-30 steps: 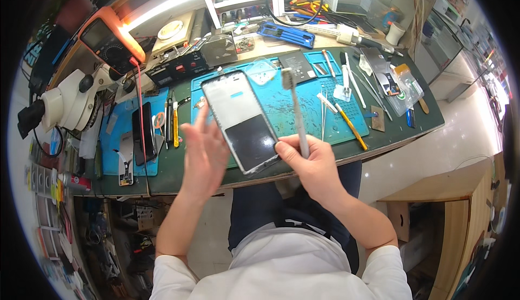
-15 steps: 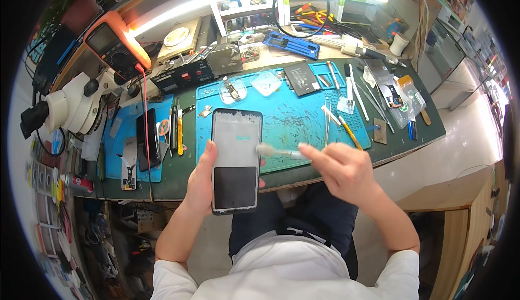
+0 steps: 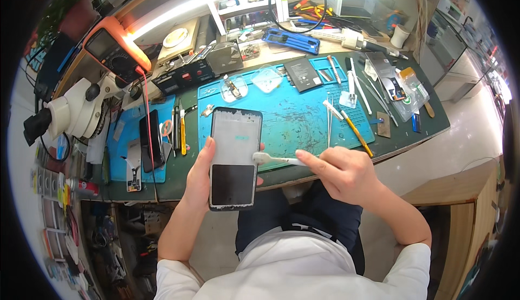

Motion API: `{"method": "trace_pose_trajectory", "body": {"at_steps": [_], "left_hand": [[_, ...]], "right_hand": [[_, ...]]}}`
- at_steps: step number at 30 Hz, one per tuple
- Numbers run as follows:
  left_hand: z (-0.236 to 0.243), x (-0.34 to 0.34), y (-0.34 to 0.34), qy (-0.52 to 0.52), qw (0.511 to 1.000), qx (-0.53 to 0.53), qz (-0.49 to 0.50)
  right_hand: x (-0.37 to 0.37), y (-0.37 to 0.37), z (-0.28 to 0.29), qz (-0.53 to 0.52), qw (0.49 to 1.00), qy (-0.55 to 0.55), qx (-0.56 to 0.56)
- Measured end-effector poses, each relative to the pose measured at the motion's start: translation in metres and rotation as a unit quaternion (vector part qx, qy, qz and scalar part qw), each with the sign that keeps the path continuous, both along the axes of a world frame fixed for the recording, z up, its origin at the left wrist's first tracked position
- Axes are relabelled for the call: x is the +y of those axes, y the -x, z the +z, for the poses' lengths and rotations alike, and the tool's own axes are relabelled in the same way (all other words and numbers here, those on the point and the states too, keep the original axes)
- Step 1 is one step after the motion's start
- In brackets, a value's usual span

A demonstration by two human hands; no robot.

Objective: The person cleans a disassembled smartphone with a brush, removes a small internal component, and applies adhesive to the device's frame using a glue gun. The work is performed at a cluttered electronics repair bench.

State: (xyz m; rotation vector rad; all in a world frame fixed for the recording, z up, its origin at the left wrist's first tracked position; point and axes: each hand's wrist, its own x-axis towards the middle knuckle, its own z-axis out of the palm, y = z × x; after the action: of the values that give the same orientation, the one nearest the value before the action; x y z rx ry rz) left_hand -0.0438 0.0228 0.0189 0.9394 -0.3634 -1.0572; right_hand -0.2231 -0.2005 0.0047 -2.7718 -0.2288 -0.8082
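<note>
My left hand point(image 3: 199, 173) holds a phone frame point(image 3: 236, 137) upright over the bench's near edge, thumb on its left side and fingertips showing past its right side. The frame is grey in its upper part and dark below, with ragged whitish residue along its edges. Between the thumb and fingers of my right hand point(image 3: 345, 174) is a white toothbrush point(image 3: 279, 160). Its bristle end meets the frame's right edge, around mid-height. How my left fingers lie behind the frame is hidden.
A blue work mat point(image 3: 292, 124) carries tweezers point(image 3: 330, 121), a yellow-handled tool point(image 3: 357, 133), a black battery point(image 3: 303, 75) and small clear trays point(image 3: 267, 79). To the left are another phone point(image 3: 151, 140), a white microscope point(image 3: 70, 108) and an orange multimeter point(image 3: 116, 51).
The toothbrush head has moved slightly down along the frame's right edge and is no longer blurred. My left hand keeps its hold, and the whole view has shifted a little.
</note>
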Motion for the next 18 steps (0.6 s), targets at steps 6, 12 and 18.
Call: {"method": "trace_pose_trajectory", "body": {"at_steps": [6,12,18], "left_hand": [[-0.002,-0.012,0.001,0.036,0.995,0.072,0.054],[-0.005,-0.014,-0.011,0.101,0.992,-0.011,0.079],[-0.013,-0.014,-0.015,0.176,0.98,-0.037,0.086]], "right_hand": [[0.008,0.002,-0.01,0.017,0.999,-0.029,-0.011],[0.025,0.013,-0.028,0.031,0.998,-0.053,0.005],[0.04,0.023,-0.029,0.102,0.967,-0.235,-0.01]]}}
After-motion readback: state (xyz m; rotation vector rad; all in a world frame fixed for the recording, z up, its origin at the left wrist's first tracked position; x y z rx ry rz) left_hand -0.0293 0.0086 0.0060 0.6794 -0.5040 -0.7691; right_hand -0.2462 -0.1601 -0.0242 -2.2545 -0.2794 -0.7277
